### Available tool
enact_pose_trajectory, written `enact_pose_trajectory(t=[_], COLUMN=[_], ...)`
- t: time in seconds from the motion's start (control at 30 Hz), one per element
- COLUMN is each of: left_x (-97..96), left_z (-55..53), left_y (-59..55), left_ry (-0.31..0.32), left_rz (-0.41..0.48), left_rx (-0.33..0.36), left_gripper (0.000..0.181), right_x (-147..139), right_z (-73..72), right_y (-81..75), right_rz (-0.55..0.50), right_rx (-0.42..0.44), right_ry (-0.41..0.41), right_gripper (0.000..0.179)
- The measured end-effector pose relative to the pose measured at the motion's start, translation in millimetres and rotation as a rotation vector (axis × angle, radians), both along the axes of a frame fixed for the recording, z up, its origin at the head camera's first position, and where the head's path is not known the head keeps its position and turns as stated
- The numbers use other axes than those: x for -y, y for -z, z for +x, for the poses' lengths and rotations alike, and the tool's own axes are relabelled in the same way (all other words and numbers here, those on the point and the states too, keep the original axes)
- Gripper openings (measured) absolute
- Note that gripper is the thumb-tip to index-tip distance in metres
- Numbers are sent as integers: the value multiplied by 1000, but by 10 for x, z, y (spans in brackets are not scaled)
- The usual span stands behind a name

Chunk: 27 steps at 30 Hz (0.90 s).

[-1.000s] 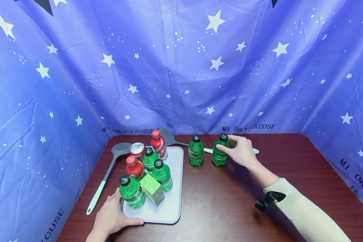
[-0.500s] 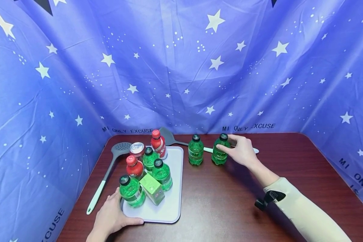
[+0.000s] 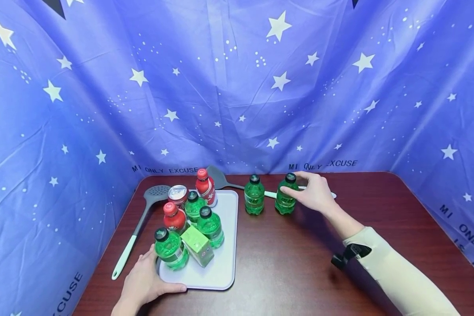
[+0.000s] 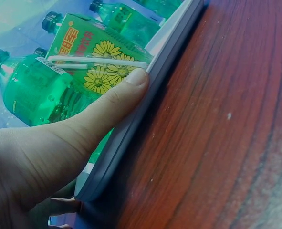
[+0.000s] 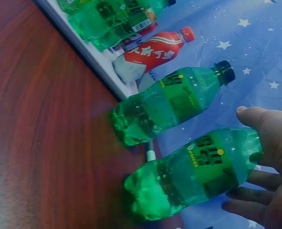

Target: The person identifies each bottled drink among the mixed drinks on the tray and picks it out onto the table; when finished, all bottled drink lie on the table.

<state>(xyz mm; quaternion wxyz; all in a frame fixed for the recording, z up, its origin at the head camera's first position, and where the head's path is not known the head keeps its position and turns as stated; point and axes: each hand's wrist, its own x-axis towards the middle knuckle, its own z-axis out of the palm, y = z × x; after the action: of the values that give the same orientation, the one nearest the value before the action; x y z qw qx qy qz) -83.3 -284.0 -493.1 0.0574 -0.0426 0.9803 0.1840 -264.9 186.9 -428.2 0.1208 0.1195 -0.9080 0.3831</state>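
My right hand holds an upright green soda bottle near its shoulder, thumb on the near side and fingers behind. In the right wrist view the palm hides this bottle's cap. A second green soda bottle stands close by on its left. My left hand grips the near-left corner of a pale tray, its thumb along the rim. Beside that hand on the tray are a green soda bottle and a green drink carton with yellow flowers and a straw.
Farther back on the tray stand two red-capped bottles, a can and more green bottles. A slotted turner lies left of the tray. Another turner lies behind, partly hidden by the bottles. Starry cloth encloses the table.
Both hands stay in place on the bottle and the tray. Only the head view has shifted very slightly.
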Motion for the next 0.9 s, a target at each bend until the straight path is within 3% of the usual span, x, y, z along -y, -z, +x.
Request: enact_pose_trajectory(t=[0.23,0.57,0.73,0.9], left_x=[11,23,22,15], left_z=[-22,10,8,8], left_y=[-6,-2,11,15], left_ry=[-2,8,2,0], left_rz=[-4,-6,-3,-1], left_rx=[-2,-14,-8,-11], left_gripper=[152,151,151,151], right_x=[26,244,450,686], right_z=[-84,-119,-85,24], right_y=[-175,-501,-650,-734], right_rz=[7,-166,-252,-320], right_rx=[-34,-78,-95,-64], right_ry=[8,-51,-121,-240], right_gripper=[52,53,49,46])
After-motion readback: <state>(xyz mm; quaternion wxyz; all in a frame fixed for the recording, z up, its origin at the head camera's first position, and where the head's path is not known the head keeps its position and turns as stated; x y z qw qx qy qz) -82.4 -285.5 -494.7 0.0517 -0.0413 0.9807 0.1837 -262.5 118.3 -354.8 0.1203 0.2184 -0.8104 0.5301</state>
